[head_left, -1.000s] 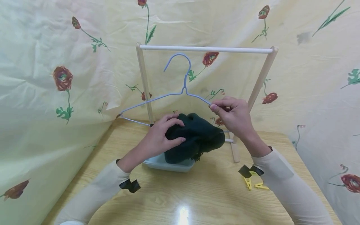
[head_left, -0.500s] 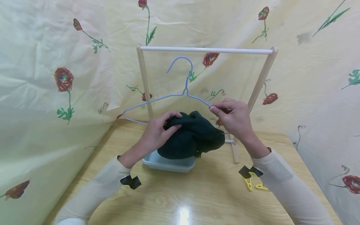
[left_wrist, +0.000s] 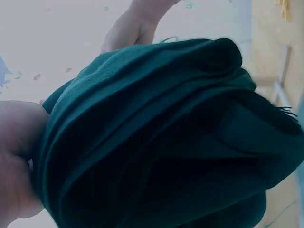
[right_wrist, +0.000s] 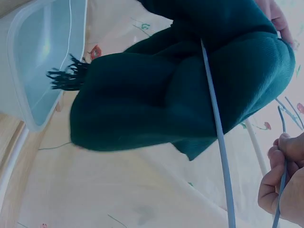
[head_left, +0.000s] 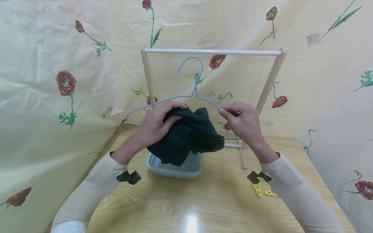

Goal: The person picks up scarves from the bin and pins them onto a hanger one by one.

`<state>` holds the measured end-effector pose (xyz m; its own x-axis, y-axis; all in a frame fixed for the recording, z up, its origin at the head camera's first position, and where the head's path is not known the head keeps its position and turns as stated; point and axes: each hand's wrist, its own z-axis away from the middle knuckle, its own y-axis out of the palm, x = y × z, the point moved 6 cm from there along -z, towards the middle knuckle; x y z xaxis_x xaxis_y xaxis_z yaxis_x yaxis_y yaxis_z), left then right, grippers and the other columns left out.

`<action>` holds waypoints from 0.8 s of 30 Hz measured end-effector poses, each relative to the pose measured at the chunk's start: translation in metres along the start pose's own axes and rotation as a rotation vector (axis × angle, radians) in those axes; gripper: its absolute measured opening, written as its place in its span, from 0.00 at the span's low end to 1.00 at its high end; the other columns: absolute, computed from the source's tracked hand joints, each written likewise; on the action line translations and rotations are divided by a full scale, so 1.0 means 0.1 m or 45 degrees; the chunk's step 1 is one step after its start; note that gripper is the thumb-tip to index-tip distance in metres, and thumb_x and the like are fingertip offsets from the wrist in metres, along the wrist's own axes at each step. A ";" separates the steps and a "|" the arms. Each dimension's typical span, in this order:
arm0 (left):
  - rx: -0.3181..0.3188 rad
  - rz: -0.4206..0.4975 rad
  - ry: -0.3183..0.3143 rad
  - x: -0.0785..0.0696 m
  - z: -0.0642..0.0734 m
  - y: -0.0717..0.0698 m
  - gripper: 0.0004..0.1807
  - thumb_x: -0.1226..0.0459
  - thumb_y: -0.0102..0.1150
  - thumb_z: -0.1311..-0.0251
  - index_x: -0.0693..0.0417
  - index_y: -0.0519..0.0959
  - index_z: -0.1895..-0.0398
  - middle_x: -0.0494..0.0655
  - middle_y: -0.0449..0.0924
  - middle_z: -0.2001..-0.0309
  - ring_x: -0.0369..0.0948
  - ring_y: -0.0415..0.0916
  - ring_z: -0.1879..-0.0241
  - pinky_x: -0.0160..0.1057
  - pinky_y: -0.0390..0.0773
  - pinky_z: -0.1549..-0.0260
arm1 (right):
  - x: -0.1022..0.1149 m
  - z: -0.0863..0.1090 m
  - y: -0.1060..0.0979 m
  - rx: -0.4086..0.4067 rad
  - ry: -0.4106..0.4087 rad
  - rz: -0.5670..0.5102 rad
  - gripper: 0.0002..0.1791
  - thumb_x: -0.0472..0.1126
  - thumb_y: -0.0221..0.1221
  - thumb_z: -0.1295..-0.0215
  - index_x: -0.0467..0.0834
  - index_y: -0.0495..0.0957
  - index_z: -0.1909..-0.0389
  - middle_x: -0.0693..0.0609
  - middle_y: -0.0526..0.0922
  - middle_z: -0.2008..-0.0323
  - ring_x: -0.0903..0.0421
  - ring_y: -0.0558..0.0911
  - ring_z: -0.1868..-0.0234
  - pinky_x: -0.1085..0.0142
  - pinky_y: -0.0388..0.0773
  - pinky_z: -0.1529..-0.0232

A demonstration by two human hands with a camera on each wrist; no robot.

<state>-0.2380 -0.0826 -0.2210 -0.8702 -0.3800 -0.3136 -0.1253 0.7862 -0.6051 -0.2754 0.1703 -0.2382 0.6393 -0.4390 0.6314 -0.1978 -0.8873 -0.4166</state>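
A dark green scarf (head_left: pixel 186 136) with a fringed end hangs bunched around the lower bar of a blue wire hanger (head_left: pixel 195 86). My left hand (head_left: pixel 154 124) grips the scarf's upper left part between thumb and fingers. The hanger's right shoulder is pinched by my right hand (head_left: pixel 243 120), which keeps it up with the hook on top. In the right wrist view the hanger's straight bar (right_wrist: pixel 218 126) crosses the scarf folds, and the fringe (right_wrist: pixel 70 76) dangles near the tub. Scarf folds fill most of the left wrist view, hiding the left fingertips.
A pale blue plastic tub (head_left: pixel 175 173) stands on the wooden table (head_left: pixel 163 207) below the scarf. Behind is a rack with a white rail (head_left: pixel 212 51) and wooden legs. Yellow clips (head_left: pixel 257 190) lie near the right forearm. Flower-printed cloth surrounds the table.
My left hand has moved up and to the left, lifting and spreading the scarf with it. The hanger has shifted slightly right, while the right hand stays nearly in place.
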 end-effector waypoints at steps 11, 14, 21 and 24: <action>-0.102 -0.121 -0.190 -0.06 0.02 -0.12 0.15 0.64 0.68 0.35 0.56 0.81 0.47 0.47 0.86 0.57 0.40 0.79 0.61 0.38 0.78 0.61 | 0.00 -0.02 -0.07 -0.156 -0.030 0.065 0.05 0.33 0.70 0.37 0.34 0.89 0.63 0.41 0.86 0.72 0.61 0.72 0.76 0.73 0.63 0.77; -0.120 -0.083 -0.241 -0.04 0.12 -0.05 0.15 0.64 0.70 0.37 0.56 0.81 0.48 0.47 0.83 0.63 0.39 0.77 0.68 0.37 0.74 0.70 | 0.01 -0.02 -0.08 -0.186 -0.046 0.064 0.05 0.33 0.70 0.37 0.34 0.90 0.64 0.41 0.86 0.73 0.62 0.73 0.76 0.74 0.65 0.76; -0.197 0.130 -0.351 0.06 0.38 0.16 0.19 0.66 0.74 0.41 0.57 0.78 0.49 0.45 0.82 0.64 0.37 0.79 0.70 0.35 0.81 0.65 | 0.06 -0.04 -0.12 -0.249 -0.111 0.027 0.04 0.30 0.69 0.38 0.34 0.89 0.64 0.42 0.83 0.74 0.62 0.71 0.75 0.74 0.66 0.74; -0.201 0.190 -0.400 0.12 0.48 0.25 0.20 0.67 0.74 0.42 0.56 0.77 0.50 0.46 0.82 0.62 0.38 0.79 0.69 0.34 0.81 0.66 | 0.10 -0.05 -0.13 -0.249 -0.145 0.009 0.04 0.29 0.69 0.38 0.33 0.89 0.64 0.44 0.82 0.75 0.62 0.70 0.76 0.73 0.64 0.75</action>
<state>-0.2291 -0.0904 -0.2750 -0.6988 -0.3673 -0.6138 -0.1011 0.9002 -0.4236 -0.2702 0.1769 -0.2227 0.7150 -0.4360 0.5465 -0.3355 -0.8998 -0.2789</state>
